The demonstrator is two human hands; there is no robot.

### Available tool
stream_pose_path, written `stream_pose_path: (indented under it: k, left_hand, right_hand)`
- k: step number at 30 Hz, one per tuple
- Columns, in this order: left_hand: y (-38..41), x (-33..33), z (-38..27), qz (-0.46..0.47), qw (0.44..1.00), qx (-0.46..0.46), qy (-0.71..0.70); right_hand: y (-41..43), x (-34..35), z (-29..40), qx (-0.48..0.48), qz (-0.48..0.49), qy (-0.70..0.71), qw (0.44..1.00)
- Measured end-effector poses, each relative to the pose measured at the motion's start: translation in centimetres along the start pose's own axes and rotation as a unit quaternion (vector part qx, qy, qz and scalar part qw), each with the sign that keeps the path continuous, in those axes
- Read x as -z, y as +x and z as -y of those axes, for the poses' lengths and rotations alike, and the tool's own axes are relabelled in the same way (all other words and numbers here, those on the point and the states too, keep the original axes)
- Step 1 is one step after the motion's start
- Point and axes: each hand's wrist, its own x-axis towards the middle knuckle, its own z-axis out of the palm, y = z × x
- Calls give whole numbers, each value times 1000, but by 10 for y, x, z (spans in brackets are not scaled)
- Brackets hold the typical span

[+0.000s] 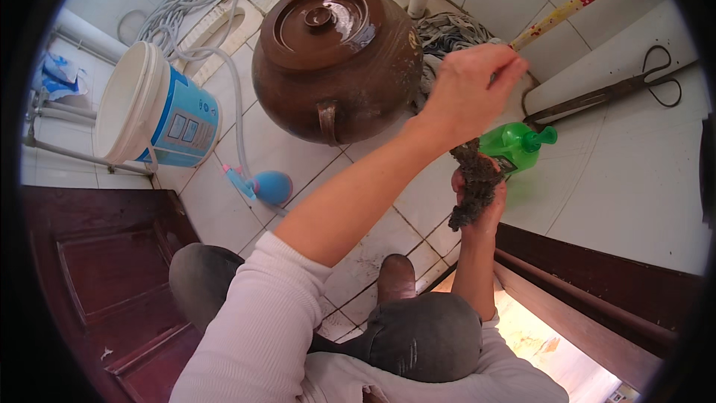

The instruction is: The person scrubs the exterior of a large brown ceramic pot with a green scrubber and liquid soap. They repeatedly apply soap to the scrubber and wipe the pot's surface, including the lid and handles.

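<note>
My left hand is raised to the right of a brown glazed lidded jar, its fingers bent together; whether anything is between them cannot be made out. Below it, my right hand holds a dark, shaggy clump, perhaps a scouring pad or rag, partly covering the palm. A green pump bottle leans just beyond the right hand, close to the wall. A grey mop head lies behind the left hand, beside the jar.
A white and blue bucket lies tilted at left. Near it are a blue spray bottle, a coiled grey hose and a squat toilet. Long metal tongs lean at right. Dark wooden doors flank my knees.
</note>
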Motion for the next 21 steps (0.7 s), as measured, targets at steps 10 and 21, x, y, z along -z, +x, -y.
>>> stream_pose_path:
  k: [10, 21]
  left_hand:
    - [-148, 172, 45, -440, 835, 323, -73]
    - [-159, 152, 61, -357, 856, 358, -104]
  right_hand:
    - [33, -136, -84, 403, 255, -537, 696]
    - [34, -133, -78, 424, 202, -513, 718]
